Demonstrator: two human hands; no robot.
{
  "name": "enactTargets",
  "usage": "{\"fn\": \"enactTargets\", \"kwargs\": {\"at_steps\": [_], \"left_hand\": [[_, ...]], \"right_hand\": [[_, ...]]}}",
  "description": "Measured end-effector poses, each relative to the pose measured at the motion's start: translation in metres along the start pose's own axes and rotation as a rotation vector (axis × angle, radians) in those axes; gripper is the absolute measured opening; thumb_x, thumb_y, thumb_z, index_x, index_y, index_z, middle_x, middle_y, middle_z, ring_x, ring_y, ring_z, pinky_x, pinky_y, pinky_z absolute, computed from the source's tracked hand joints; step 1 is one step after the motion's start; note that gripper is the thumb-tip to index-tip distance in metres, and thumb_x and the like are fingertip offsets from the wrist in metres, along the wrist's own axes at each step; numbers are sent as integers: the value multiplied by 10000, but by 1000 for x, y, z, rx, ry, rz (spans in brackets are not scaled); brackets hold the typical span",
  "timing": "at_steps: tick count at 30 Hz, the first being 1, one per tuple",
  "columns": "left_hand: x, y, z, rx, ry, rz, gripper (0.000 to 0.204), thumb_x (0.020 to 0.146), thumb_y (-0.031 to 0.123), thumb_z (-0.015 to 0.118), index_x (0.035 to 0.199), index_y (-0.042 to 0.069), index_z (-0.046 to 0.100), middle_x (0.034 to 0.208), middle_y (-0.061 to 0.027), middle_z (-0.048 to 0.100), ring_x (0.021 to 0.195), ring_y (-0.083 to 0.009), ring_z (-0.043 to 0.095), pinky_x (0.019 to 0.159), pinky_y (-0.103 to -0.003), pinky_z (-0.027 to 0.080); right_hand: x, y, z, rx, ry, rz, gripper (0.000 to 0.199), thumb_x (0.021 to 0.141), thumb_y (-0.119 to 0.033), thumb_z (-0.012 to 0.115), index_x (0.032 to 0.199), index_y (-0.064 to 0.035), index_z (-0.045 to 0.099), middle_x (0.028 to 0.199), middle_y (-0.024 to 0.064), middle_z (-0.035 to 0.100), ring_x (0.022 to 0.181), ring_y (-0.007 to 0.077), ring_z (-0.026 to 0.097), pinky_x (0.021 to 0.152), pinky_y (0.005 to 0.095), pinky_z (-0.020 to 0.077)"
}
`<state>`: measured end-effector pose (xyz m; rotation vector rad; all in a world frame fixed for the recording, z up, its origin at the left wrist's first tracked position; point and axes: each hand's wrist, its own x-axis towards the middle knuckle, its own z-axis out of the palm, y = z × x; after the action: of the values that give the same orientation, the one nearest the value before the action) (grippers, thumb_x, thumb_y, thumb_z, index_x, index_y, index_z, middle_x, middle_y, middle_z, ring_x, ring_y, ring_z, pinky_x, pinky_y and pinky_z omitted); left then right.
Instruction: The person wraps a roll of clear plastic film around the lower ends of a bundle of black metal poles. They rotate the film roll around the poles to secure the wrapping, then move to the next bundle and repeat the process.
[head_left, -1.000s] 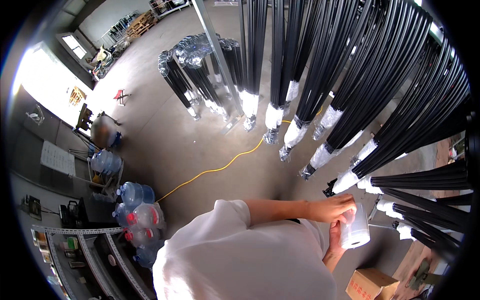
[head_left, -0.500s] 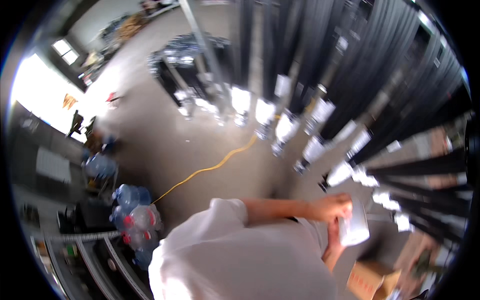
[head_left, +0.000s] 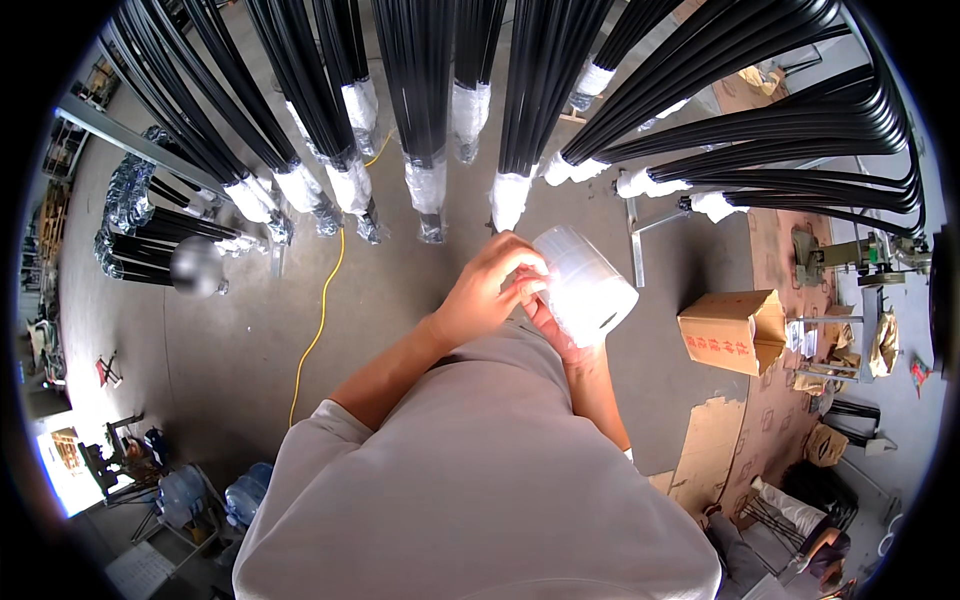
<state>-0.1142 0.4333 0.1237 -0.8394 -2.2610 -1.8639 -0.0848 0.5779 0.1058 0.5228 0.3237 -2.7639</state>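
Note:
A whitish, see-through roll of plastic film (head_left: 590, 282) is in front of my chest, tilted, its round end toward the lower right. My right hand (head_left: 560, 335) holds it from below, its fingers partly hidden behind the roll. At the roll's left edge, my left hand (head_left: 492, 285) has its thumb and fingers curled together, seemingly pinching the film. Beyond my hands hang bundles of black tubes (head_left: 415, 90). Their lower ends are wrapped in clear plastic (head_left: 425, 185).
A yellow cable (head_left: 322, 320) runs along the grey floor on the left. To the right stands an open cardboard box (head_left: 715, 335), with flattened cardboard (head_left: 710, 440) nearer me. Blue water jugs (head_left: 250, 492) are at lower left. Another person (head_left: 825, 550) is at lower right.
My view has swung to the right, so the tube bundles and the box now lie more squarely ahead. The roll stays in my hands, and the blur has gone.

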Motion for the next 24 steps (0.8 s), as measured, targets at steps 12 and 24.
{"fn": "enactTargets", "kwargs": {"at_steps": [12,24], "left_hand": [[1,-6,3,198,-68,90,71,788,28,551,822,24,489,855,-90,497,765,-230,522,674,-308,436],[10,-5,4,40,-44,25,89,767,15,580,828,17,516,861,-99,494,738,-224,531,661,-296,435]], "right_hand": [[4,-4,-9,-63,17,-32,269,825,-203,528,996,4,502,981,115,535,904,225,522,806,329,456],[10,-10,-15,-32,28,-43,295,820,-234,535,1005,-5,515,988,114,553,910,237,549,815,333,475]]}}
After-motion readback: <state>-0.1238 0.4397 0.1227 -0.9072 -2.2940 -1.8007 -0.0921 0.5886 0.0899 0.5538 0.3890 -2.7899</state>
